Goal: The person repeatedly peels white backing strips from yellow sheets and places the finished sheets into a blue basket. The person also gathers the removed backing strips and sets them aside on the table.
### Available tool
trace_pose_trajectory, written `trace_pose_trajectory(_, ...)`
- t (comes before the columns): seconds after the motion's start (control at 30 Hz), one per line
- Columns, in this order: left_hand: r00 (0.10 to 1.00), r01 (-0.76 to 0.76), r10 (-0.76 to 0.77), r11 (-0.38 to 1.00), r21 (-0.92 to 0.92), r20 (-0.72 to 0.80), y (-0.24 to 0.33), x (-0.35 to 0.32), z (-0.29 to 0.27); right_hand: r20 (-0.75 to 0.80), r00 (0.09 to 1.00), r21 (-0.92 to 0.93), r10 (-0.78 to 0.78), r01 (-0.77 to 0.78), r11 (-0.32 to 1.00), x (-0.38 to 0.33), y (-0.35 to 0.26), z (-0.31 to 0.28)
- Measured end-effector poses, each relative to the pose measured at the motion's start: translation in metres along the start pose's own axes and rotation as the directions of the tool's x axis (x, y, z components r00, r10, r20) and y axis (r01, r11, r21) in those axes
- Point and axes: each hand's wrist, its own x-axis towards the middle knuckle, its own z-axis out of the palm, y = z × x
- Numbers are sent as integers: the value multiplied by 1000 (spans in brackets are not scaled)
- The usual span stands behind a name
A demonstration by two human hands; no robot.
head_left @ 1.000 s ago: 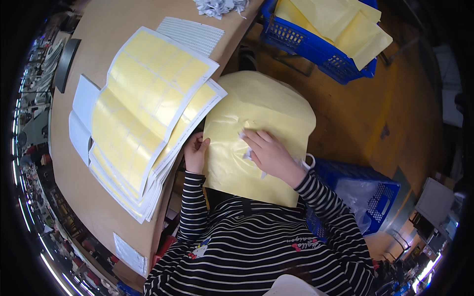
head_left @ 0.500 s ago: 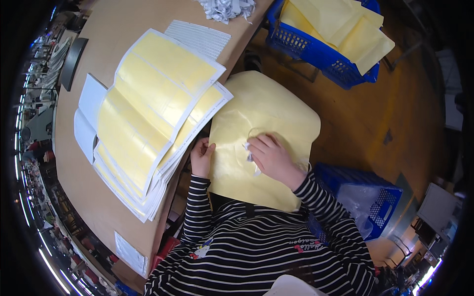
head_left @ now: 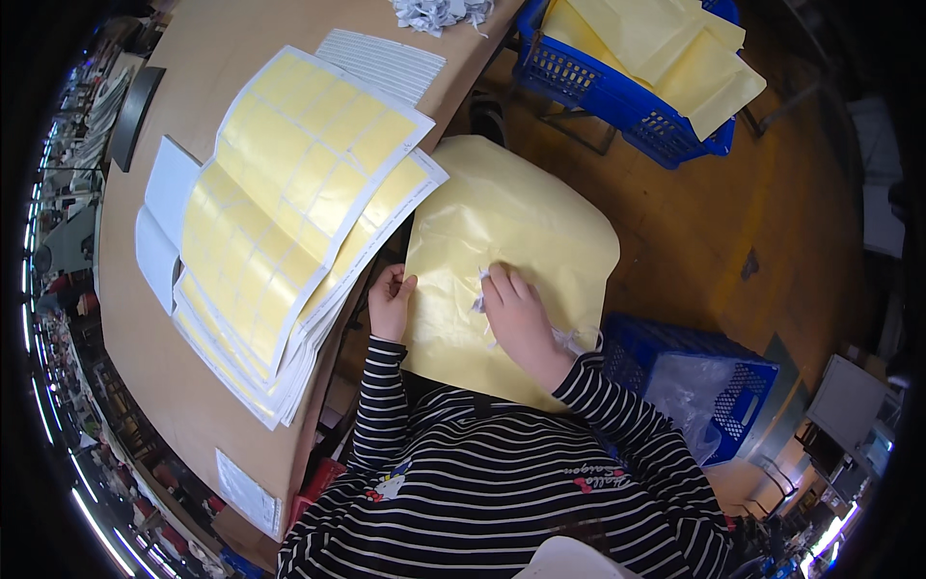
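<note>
1. While the large yellow sheet (head_left: 521, 212) is lying across the person's lap, just right of the table (head_left: 207, 58), both bare hands are working on it.
2. Over at the sheet's left edge, the left hand (head_left: 390, 301) is pinching: its thumb is pressing the margin and its fingers are curling in behind.
3. Near the middle of the sheet, the right hand (head_left: 518, 323) is bunching its fingers around some crumpled white strips (head_left: 479, 297), the loose ends poking out beside the fingertips; the palm is facing down, so its inside is staying out of sight.
4. On the table, a stack of white-bordered yellow sheets (head_left: 289, 164) is fanning out close by the left hand, and a heap of white scraps (head_left: 439, 12) is sitting at the far end.
5. Beyond the lap, a blue basket (head_left: 564, 77) is holding more yellow sheets (head_left: 666, 48).
6. Down by the right forearm, a blue crate (head_left: 752, 386) is showing clear plastic (head_left: 685, 386) inside.
</note>
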Motion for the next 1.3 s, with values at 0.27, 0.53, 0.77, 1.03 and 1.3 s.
trace_pose_trajectory(0.27,991,72,-69,997,-24,116,-12,-22,5,278,960,419,-25,-98,903,-36,8,-22)
trace_pose_trajectory(0.53,814,-542,482,430,722,324,46,-26,59,-62,993,206,102,-87,975,-24,-2,-8)
trace_pose_trajectory(0.77,900,-432,226,361,826,372,48,-5,86,435,899,246,-46,-69,967,-53,-13,-24)
trace_pose_trajectory(1.03,891,-441,321,432,787,322,57,-7,94,70,981,33,179,-181,983,-23,-6,-20)
trace_pose_trajectory(1.3,902,-413,313,435,800,296,63,-10,91,141,976,1,168,-170,986,-41,-12,-13)
